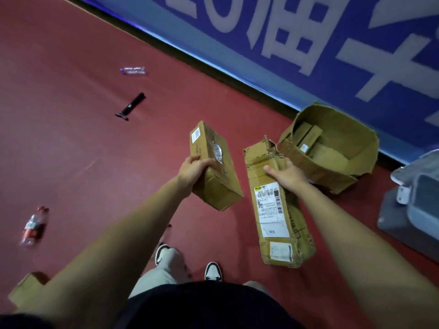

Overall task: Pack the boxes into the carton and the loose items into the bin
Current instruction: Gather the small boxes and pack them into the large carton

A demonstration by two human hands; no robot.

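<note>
while both boxes are off the floor, treat box packing as the step in hand. your left hand point(193, 169) grips the short box point(213, 167) at its near end, fingers curled over the top face. your right hand point(282, 173) grips the long torn box point(275, 210) near its far end, thumb laid across the top. both are held just short of the open carton point(316, 167), which stands on the red floor point(71, 143) and already holds at least one flat box point(306, 135).

the next move likely calls for lifting the long torn box over the carton's ragged near wall, then angling it to fit. the short box follows.

the clear bottle point(134, 71), black tool point(133, 105) and red-labelled bottle point(34, 227) lie well apart on your left, still to go to the bin point(418, 198) on your right.
</note>
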